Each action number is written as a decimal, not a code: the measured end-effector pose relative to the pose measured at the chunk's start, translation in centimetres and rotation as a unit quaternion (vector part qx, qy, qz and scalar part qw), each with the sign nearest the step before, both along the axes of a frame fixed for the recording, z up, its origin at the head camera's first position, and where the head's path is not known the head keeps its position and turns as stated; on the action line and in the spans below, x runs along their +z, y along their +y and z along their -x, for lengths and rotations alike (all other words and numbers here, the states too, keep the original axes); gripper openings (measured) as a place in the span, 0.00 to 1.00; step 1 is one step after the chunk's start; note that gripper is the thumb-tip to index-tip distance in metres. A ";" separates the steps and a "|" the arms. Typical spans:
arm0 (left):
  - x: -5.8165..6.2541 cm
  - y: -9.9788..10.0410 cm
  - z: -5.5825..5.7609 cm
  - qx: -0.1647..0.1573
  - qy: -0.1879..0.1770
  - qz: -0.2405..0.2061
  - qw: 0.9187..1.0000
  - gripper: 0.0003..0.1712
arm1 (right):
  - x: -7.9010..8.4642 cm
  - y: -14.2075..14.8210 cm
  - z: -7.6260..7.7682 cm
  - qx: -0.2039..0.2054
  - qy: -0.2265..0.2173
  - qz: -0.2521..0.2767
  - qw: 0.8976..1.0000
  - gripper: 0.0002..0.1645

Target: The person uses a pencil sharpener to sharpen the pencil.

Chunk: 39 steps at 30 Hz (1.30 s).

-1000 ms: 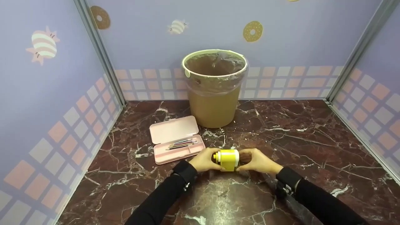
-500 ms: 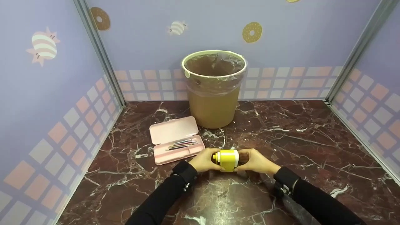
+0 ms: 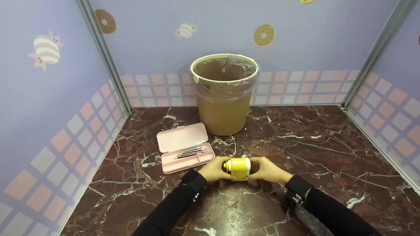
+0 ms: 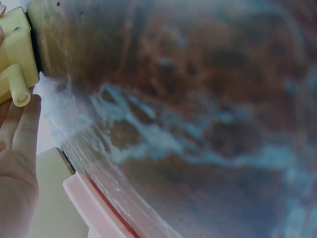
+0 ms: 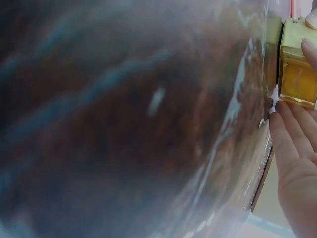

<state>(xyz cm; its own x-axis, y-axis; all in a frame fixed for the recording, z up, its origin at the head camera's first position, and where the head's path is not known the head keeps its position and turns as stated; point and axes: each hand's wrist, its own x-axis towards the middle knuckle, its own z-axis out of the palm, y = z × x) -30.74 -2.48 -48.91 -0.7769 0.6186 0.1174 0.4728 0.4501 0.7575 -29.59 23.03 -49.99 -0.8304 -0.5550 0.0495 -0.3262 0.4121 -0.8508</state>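
Observation:
A yellow pencil sharpener [image 3: 239, 168] with white trim sits low over the dark marbled table, between both hands. My left hand [image 3: 215, 168] holds its left side, thumb in front and fingers behind. From the right, my right hand [image 3: 269, 170] grips the other end in the same way. In the left wrist view a yellow crank handle [image 4: 19, 89] sticks out above the fingers. The right wrist view shows a see-through amber window [image 5: 299, 82] on the opposite end. Parts of both hands' fingers are hidden behind the body.
A pink pencil case [image 3: 182, 139] lies with its lid raised, left of the hands, with several pencils [image 3: 190, 152] inside. Behind it stands a tan bin [image 3: 223, 114] with a clear plastic liner. Patterned walls [image 3: 141, 42] border the marbled table [image 3: 328, 157].
My right hand has shifted slightly left, closer in against the sharpener. The left hand, the pencil case and the bin stay in place; the head view tilts very slightly.

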 end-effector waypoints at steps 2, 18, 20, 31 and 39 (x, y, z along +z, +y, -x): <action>-0.1 0.0 0.0 0.000 0.002 0.000 1.000 0.30 | -0.1 -0.1 0.0 0.007 -0.012 0.012 1.000 0.35; 1.0 0.0 0.3 0.027 0.019 -0.004 0.999 0.40 | -0.1 2.1 -0.4 -0.090 0.020 0.012 0.996 0.36; 1.5 -0.2 0.5 0.042 0.024 -0.002 0.999 0.40 | 0.0 2.9 -0.4 -0.125 0.020 0.013 0.992 0.37; 3.9 -2.3 3.0 0.205 0.164 0.103 0.959 0.36 | 0.3 7.8 0.2 -0.334 0.078 -0.059 0.938 0.36; 5.9 -5.7 5.5 0.264 0.251 0.169 0.916 0.31 | 0.8 11.3 0.7 -0.429 0.073 -0.100 0.895 0.38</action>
